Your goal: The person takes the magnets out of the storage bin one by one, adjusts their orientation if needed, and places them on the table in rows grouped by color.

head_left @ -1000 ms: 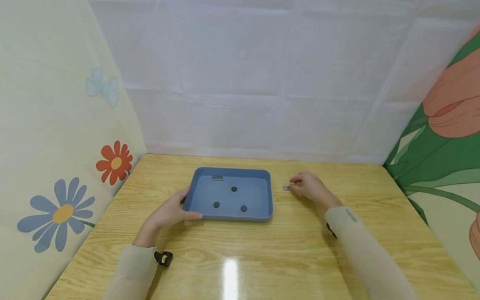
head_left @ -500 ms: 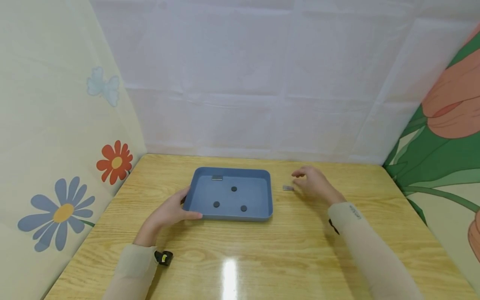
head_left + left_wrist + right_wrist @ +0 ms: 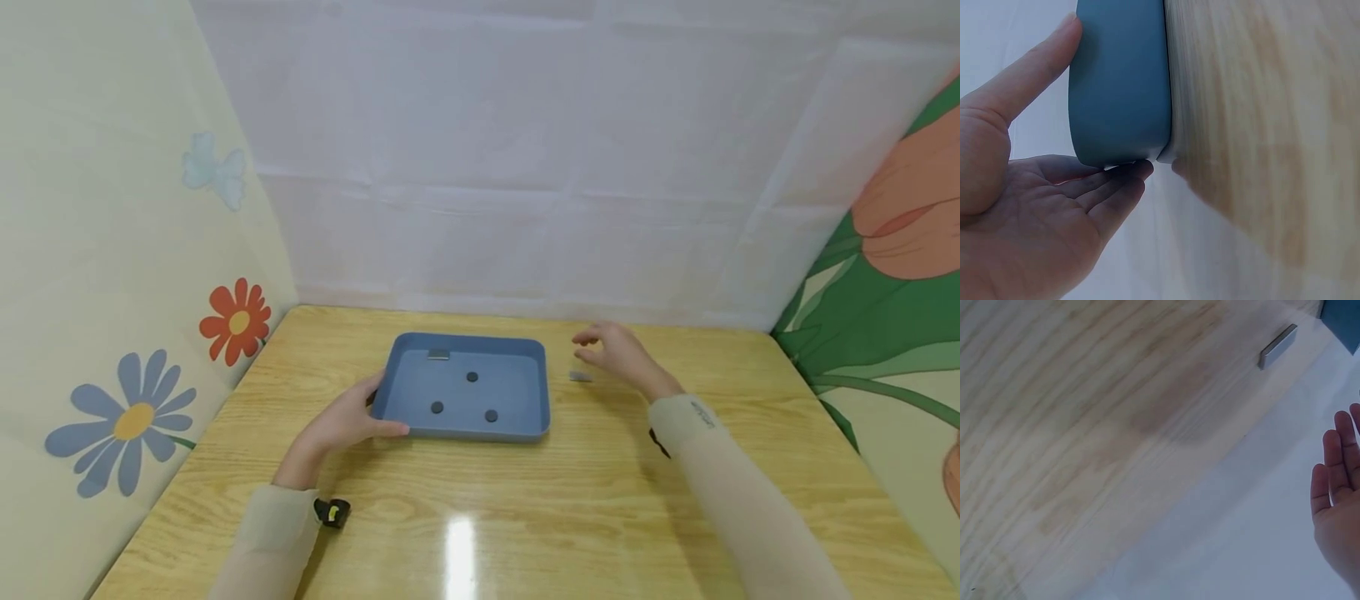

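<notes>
A shallow blue tray [image 3: 517,383] lies on the table. Inside it are several small dark pieces: a flat rectangular bar [image 3: 438,355] near the back wall and round discs, such as this disc [image 3: 472,377]. My left hand [image 3: 347,423] grips the tray's left end, thumb along the front wall and fingers at the side; the left wrist view has the thumb and fingers against the tray's wall [image 3: 1122,81]. To the right of the tray lies a small grey metal bar [image 3: 580,377]. Above and behind that bar hovers my right hand [image 3: 618,357], fingers loosely extended and holding nothing.
The wooden table [image 3: 600,517] meets a white cloth backdrop [image 3: 465,208] along its far edge. Flower-patterned panels stand at both sides, such as the left panel [image 3: 97,250]. A bright light reflection shows at the table's front.
My right hand has let go of the small grey bar beside the tray and lifted away, its fingers parting. The bar stays on the table. The left hand keeps its grip on the tray.
</notes>
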Demonstrator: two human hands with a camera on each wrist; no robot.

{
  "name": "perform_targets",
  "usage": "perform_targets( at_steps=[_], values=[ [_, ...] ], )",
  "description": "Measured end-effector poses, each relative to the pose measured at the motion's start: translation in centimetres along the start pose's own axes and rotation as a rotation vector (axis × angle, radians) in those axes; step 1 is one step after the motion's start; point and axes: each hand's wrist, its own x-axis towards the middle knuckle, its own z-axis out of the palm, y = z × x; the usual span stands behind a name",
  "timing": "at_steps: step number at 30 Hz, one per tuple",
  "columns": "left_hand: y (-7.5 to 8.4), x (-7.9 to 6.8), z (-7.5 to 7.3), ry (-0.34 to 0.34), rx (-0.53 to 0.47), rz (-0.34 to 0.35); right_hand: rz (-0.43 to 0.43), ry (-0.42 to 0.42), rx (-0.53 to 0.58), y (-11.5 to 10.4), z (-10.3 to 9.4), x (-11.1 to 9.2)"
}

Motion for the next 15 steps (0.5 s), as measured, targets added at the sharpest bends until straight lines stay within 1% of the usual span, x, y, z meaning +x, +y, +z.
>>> perform_targets(
  at_steps=[5, 10, 15],
  values=[
    [-0.2, 0.2, 0.0, -0.004, 0.005, -0.024, -0.034, -0.015, -0.003, -1.6, 0.1, 1.0],
    [-0.2, 0.2, 0.0, -0.004, 0.004, -0.025, -0.08, -0.03, -0.013, -3.6, 0.4, 2.0],
    [-0.2, 0.1, 0.0, 0.001, -0.005, -0.026, -0.092, -0.048, -0.018, -5.8, 1.1, 3.1]
  ],
)
